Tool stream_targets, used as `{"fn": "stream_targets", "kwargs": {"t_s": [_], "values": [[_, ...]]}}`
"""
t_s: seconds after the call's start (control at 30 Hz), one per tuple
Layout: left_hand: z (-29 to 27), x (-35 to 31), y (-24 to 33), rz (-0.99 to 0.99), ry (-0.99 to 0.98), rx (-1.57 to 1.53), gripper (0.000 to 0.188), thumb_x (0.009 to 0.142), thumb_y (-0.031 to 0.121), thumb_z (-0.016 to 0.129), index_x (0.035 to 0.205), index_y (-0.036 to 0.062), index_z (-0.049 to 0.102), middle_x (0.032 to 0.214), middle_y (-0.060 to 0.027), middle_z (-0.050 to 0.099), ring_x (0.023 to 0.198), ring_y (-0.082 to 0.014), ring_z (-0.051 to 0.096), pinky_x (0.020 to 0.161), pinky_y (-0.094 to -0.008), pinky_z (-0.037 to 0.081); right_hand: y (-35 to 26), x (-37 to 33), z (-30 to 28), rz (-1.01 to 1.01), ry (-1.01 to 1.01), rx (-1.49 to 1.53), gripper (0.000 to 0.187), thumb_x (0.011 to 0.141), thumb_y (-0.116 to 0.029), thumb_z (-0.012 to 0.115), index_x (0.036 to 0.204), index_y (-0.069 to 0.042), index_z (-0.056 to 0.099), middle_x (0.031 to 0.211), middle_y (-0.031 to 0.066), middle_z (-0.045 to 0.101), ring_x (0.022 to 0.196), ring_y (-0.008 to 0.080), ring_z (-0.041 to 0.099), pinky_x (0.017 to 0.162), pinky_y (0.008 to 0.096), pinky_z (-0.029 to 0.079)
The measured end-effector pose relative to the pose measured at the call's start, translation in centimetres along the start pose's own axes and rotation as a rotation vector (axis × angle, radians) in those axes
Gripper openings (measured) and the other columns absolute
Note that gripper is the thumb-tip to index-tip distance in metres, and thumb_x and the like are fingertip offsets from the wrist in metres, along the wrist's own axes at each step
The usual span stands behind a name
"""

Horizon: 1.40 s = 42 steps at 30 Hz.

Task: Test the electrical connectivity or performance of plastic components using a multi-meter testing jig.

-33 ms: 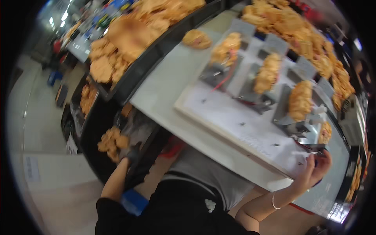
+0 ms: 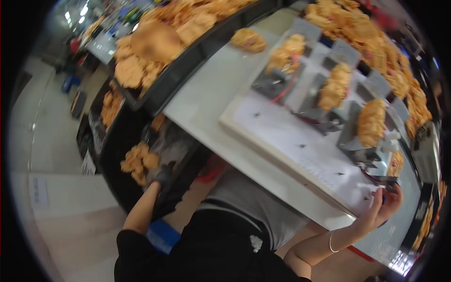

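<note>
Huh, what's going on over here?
A person is working with both hands. The gloved left hand is down in a black bin, beside a cluster of tan pieces. The right hand curls its fingers close by the right end of a row of metal fixtures, where lumpy tan parts sit. Whether either hand grips anything is unclear.

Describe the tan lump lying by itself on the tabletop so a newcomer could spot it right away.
Find the pale worktable and the white board on it that carries grey metal fixtures. Between the leftmost fixture and the long black tray lies a lumpy orange-tan piece. Unlike its neighbours, seated in fixtures or heaped together, it lies alone on the worktable itself.
</note>
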<state>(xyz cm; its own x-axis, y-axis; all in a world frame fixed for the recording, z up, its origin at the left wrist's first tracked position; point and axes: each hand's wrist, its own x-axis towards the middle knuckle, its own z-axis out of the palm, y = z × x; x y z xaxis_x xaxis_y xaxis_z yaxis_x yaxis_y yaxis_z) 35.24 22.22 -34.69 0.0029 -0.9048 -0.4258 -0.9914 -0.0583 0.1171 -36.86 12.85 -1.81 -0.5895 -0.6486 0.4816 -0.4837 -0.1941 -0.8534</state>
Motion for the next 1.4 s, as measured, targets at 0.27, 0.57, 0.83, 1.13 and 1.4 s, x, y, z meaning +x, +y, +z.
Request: {"fn": "stream_targets", "kwargs": {"t_s": [0.27, 0.57, 0.83, 1.13, 1.4], "values": [[-9.0, 0.1, 9.6, -0.405, -0.031, -0.053, 0.067, 0.074, 0.039, 0.073, 0.13, 0.0086, 0.05, 0.133, -0.0273, 0.046, 0.114, -0.0504, 0.054, 0.096, -0.0479, 0.047, -0.7, -0.7, 1.5, -0.047, -0.009, -0.013, 0.045, 0.086, -0.001, 0.058, 0.129, -0.002, 0.044, 0.103, 0.0138, 0.057, 0.094, 0.02, 0.055, 0.075, 0.0299, 0.046], [-12.2, -5.5, 4.0, -0.399, 0.278, -1.932, 0.049, 0.081, 0.015, 0.065, 0.128, 0.0065, 0.051, 0.113, -0.0138, 0.062, 0.103, -0.0314, 0.063, 0.084, -0.0437, 0.055, 2.4, 0.0, -2.6, -0.069, -0.082, 0.415, 0.031, 0.083, -0.002, 0.06, 0.113, 0.001, 0.054, 0.104, 0.0126, 0.058, 0.095, 0.0218, 0.055, 0.081, 0.0327, 0.042], [-24.3, -4.6, 16.5, 0.6, 0.079, -2.237, 0.049, 0.091, 0.027, 0.064, 0.135, 0.0139, 0.046, 0.128, -0.0129, 0.057, 0.12, -0.0348, 0.055, 0.1, -0.0543, 0.046, 2.6, 0.1, -2.4, -0.059, -0.063, 0.428, 0.031, 0.082, -0.001, 0.06, 0.112, 0.001, 0.054, 0.105, 0.0129, 0.058, 0.096, 0.0215, 0.055, 0.081, 0.0324, 0.041], [-33.5, -0.6, 30.5, 0.944, -0.38, -2.059, 0.048, 0.079, 0.025, 0.078, 0.116, 0.016, 0.05, 0.093, -0.0071, 0.057, 0.089, -0.0257, 0.054, 0.076, -0.0386, 0.047, 1.8, -0.2, -1.8, 0.03, -0.181, 0.426, 0.035, 0.082, -0.009, 0.061, 0.114, -0.003, 0.048, 0.099, 0.014, 0.053, 0.087, 0.0171, 0.047, 0.076, 0.0269, 0.039], [-46.4, -1.9, 50.2, 0.998, 0.162, -0.821, 0.038, 0.077, 0.025, 0.068, 0.107, 0.0036, 0.062, 0.094, -0.0066, 0.065, 0.081, -0.0155, 0.064, 0.074, -0.0293, 0.051, -0.3, -0.6, 0.8, -0.012, -0.104, 0.452, 0.035, 0.076, 0.003, 0.066, 0.109, -0.001, 0.054, 0.097, 0.0083, 0.059, 0.081, 0.0109, 0.052, 0.07, 0.0217, 0.041]]}}
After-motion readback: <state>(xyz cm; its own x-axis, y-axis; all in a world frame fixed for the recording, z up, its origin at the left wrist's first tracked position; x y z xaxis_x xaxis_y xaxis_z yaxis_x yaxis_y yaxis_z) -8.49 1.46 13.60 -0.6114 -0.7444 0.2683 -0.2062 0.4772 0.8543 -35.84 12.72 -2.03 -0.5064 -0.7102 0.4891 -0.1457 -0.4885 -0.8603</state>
